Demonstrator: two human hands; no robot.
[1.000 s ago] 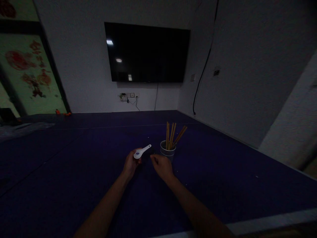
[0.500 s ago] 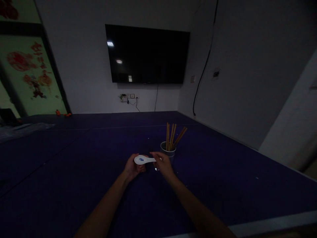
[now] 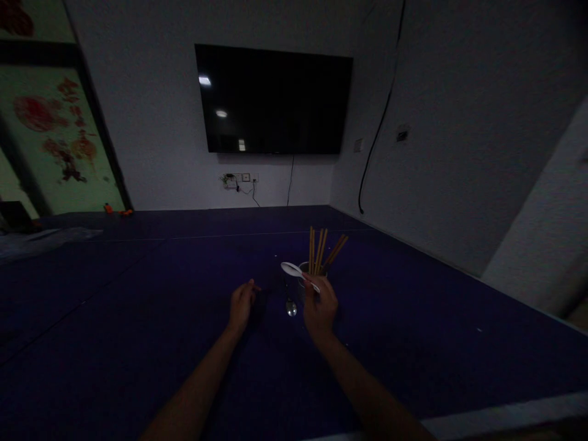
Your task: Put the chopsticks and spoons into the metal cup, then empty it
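My right hand (image 3: 321, 303) is closed on the handle of a white soup spoon (image 3: 291, 269), held tilted in the air with its bowl up and to the left. Just behind that hand stands a grey cup (image 3: 302, 285), partly hidden by it, with several wooden chopsticks (image 3: 318, 251) upright and leaning inside. A metal spoon (image 3: 291, 307) lies on the dark blue surface between my hands, its bowl toward me. To the left, my left hand (image 3: 242, 301) is low over the surface, holding nothing, its fingers loosely bent and apart.
The dark blue surface (image 3: 184, 343) runs back to a wall with a large television (image 3: 275, 101) and sockets. Clear plastic sheeting (image 3: 50, 242) lies at the far left, with small orange objects (image 3: 125, 212) near the door. A black cable (image 3: 379, 131) hangs on the right wall.
My left hand has let go of the white soup spoon and drawn slightly left. My right hand has carried it right and tilted it beside the cup, uncovering more of the metal spoon.
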